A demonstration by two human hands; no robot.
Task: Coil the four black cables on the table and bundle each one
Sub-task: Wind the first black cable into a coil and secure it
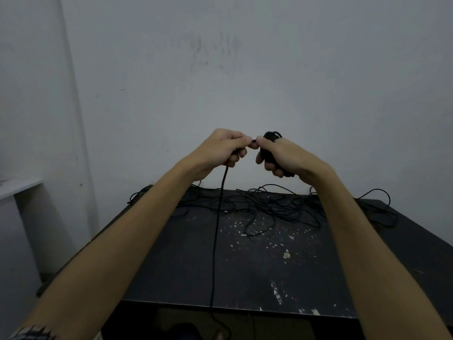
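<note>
Both hands are raised above the far part of the tabletop. The right hand is wrapped around a small coil of black cable, its fingers curled round the bundle, while its thumb and forefinger meet the left hand's at a short stretch of the same cable. The left hand pinches that stretch, and the loose tail drops from under it, crosses the tabletop and goes over the near edge, where its end is hidden.

The other black cables lie in 1 loose tangle along the far edge, some loops hanging past the far left and far right corners. How many separate cables are in the heap cannot be told.

Risks, as I judge them:

- The long tail is unsupported; if it snags on the near edge or on something below, a pull could drag turns out of the coil.
- The coil is held by 1 hand only and looks untied, so easing the right-hand grip could let the turns spring open.
- The pinch between the 2 hands is short; a slip there would loosen the newest turn.
- The tail passes close to the tangle, and swinging it could catch a loop and pull other cables off the far edge.
</note>
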